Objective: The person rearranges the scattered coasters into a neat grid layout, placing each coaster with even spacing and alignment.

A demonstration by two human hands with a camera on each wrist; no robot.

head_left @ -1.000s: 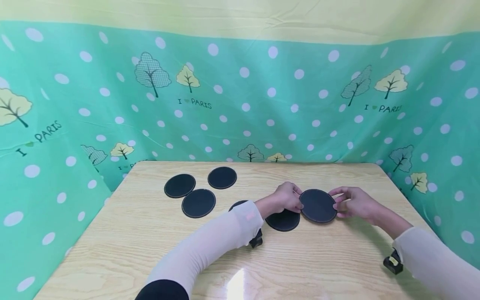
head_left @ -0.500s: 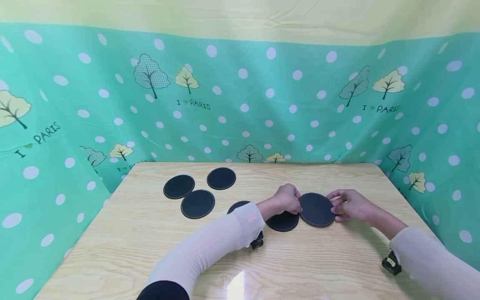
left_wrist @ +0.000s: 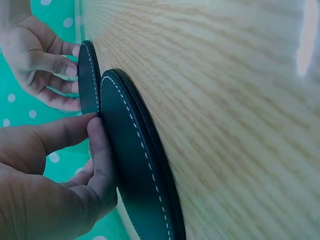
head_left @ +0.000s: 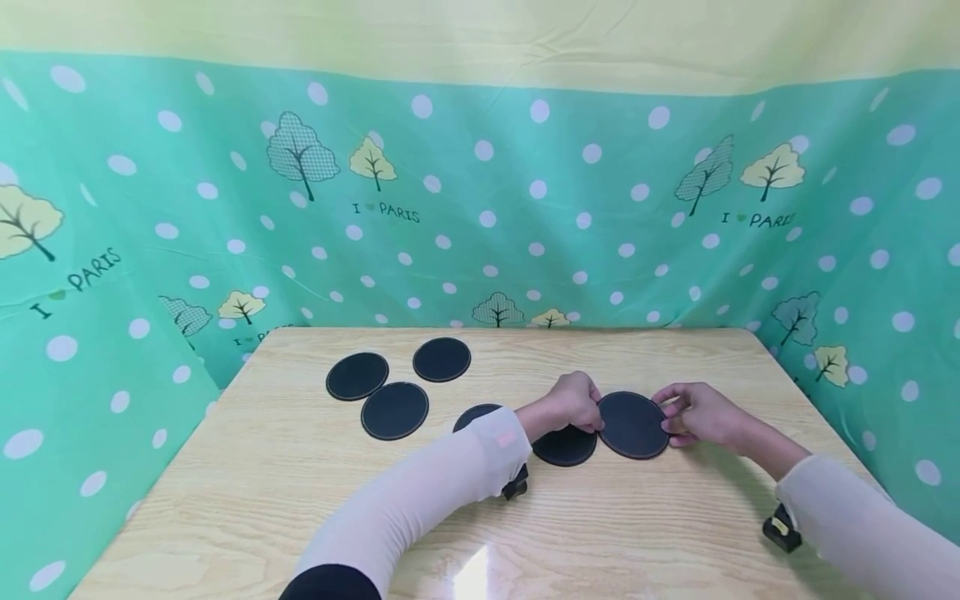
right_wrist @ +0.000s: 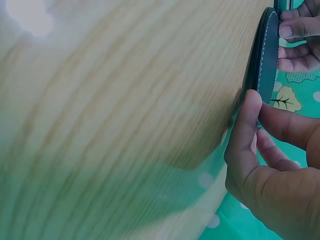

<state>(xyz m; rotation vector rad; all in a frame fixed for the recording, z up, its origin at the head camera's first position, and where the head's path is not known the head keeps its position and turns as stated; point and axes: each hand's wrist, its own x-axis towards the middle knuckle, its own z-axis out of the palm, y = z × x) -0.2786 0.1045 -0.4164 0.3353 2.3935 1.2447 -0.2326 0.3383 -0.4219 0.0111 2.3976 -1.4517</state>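
Note:
A round black coaster with a stitched edge (head_left: 634, 426) lies at the right of the group, between the hands. My right hand (head_left: 702, 414) pinches its right edge, with thumb and fingers at the rim in the right wrist view. At its left edge, my left hand (head_left: 567, 402) holds the rim between thumb and fingertips. Below the left hand is a second black coaster (head_left: 566, 450), partly covered by that hand; the left wrist view shows this near coaster (left_wrist: 127, 155) as layered, its edge meeting the far one. Behind the left forearm a third coaster (head_left: 474, 414) is mostly hidden.
Three more black coasters lie at the back left: one at the left (head_left: 357, 376), one farther back (head_left: 442, 359) and one nearer (head_left: 395, 411). The wooden table (head_left: 247, 500) backs onto a green dotted curtain (head_left: 450, 192).
Both hands have brought the right coaster slightly down and toward the person, and it now lies flatter beside its neighbour. The other coasters have stayed in place.

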